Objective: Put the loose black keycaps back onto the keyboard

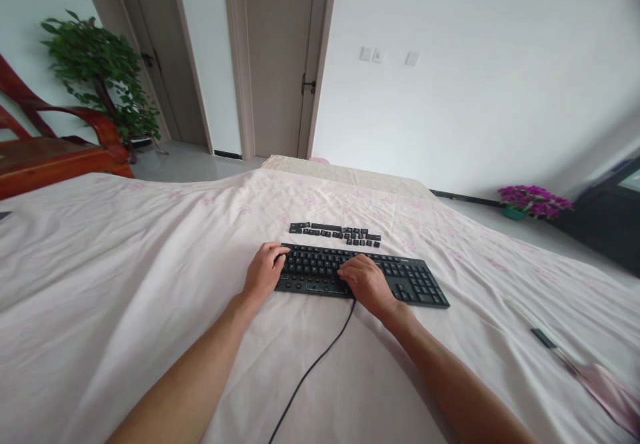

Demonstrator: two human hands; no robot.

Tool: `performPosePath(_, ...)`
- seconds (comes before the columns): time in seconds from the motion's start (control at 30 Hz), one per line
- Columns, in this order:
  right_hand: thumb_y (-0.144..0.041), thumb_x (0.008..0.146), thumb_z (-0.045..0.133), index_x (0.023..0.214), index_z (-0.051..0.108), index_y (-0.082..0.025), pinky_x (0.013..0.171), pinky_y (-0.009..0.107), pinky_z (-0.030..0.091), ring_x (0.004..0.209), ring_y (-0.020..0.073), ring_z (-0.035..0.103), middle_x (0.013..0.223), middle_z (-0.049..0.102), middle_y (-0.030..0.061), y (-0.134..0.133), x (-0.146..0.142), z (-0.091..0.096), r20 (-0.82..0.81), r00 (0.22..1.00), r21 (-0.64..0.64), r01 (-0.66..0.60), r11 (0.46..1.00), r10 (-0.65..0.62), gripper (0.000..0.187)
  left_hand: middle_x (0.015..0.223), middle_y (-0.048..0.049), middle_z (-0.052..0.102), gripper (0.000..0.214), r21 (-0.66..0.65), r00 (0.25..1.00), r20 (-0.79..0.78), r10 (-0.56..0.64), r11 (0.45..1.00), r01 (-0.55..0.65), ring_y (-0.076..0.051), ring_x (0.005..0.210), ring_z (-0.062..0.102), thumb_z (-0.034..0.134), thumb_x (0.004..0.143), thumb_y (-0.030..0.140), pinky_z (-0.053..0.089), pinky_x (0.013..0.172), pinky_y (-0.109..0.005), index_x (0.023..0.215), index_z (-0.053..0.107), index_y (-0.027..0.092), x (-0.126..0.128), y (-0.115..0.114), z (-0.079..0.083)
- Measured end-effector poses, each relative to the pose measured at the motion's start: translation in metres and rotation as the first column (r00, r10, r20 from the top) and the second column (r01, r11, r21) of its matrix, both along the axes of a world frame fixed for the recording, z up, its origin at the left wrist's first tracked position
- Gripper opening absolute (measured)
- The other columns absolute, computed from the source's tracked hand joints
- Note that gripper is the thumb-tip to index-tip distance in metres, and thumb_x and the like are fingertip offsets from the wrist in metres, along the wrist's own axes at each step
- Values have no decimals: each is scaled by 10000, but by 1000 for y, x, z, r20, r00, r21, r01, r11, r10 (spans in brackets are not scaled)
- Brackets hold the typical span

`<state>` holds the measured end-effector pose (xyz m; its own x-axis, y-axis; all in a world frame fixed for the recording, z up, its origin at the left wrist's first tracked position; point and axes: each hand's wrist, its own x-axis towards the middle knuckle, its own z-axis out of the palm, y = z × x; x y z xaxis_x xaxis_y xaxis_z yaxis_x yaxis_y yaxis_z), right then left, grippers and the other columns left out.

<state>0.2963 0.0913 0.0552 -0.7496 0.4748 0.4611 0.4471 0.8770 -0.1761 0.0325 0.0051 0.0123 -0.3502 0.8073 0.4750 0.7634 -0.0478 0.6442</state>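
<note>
A black computer keyboard (310, 265) lies on the pale cloth, with bare key positions along its near rows on the left half. My left hand (265, 271) is at its left end, thumb and fingers closed around the edge. Over the middle of the keyboard, my right hand (367, 283) has its fingers drawn together with the tips down at the near rows. Whatever is between those fingertips, if anything, is hidden. Just beyond the keyboard lie loose black keycaps (354, 235) in uneven rows, among them a long space bar keycap (326, 227).
A black cable (313, 366) runs from the keyboard toward me across the wrinkled cloth (165, 311). On the right lies a thin tool with a dark part (543, 338), near a pink cloth (607, 391). A wooden chair (75, 144) stands at the left.
</note>
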Motion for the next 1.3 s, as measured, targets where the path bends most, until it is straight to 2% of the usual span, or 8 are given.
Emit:
performPosePath(0.17, -192, 914, 542, 782, 729, -199, 788, 312, 472, 843, 185, 584, 854, 708, 52, 3, 1, -1, -12, 1000, -14, -25, 1000, 24, 229, 1144, -56, 605, 258, 0, 1000, -6, -3, 1000, 3, -199, 1104, 581, 477, 881, 183, 455, 1008, -360, 1013, 693, 234, -1, 1, -1)
performPosePath(0.43, -169, 854, 632, 841, 735, -233, 784, 311, 492, 858, 187, 596, 893, 709, 31, 6, 2, -11, -167, 986, -105, -25, 994, 7, 122, 1129, -53, 611, 249, 7, 1000, -8, -1, 1000, 1, -197, 1093, 586, 489, 876, 181, 459, 1002, -361, 1001, 698, 234, -1, 2, -1)
performPosePath(0.7, -168, 906, 547, 812, 728, -204, 786, 318, 470, 847, 191, 579, 855, 700, 55, 0, -7, -3, -47, 998, -1, -34, 999, 34, 207, 1135, -58, 611, 249, 13, 1000, -6, -3, 1000, 3, -199, 1088, 588, 485, 877, 177, 461, 1004, -372, 1002, 696, 227, -1, 1, -1)
performPosePath(1.07, -190, 929, 502, 782, 717, -195, 798, 322, 457, 855, 191, 565, 862, 696, 62, 4, -7, -5, -37, 996, -10, -79, 997, 79, 260, 1146, -53, 606, 255, -1, 1000, -14, 0, 1000, 0, -203, 1106, 580, 491, 877, 187, 462, 1007, -383, 1022, 692, 245, -3, 2, -4)
performPosePath(1.2, -206, 938, 490, 821, 732, -205, 807, 326, 455, 865, 189, 557, 900, 691, 60, 2, -5, -4, -33, 996, -9, -84, 996, 83, 268, 1144, -58, 607, 256, 4, 1000, -16, -5, 1000, 5, -203, 1103, 582, 482, 879, 184, 463, 1005, -383, 1018, 692, 235, -2, 1, -2)
performPosePath(1.3, -172, 920, 496, 904, 750, -226, 818, 337, 444, 916, 198, 535, 976, 671, 64, -3, -3, -1, -15, 999, 16, -29, 999, 29, 260, 1142, -60, 606, 256, 1, 1000, -14, -4, 1000, 4, -201, 1103, 581, 480, 880, 182, 460, 1007, -378, 1016, 692, 230, -1, 1, -1)
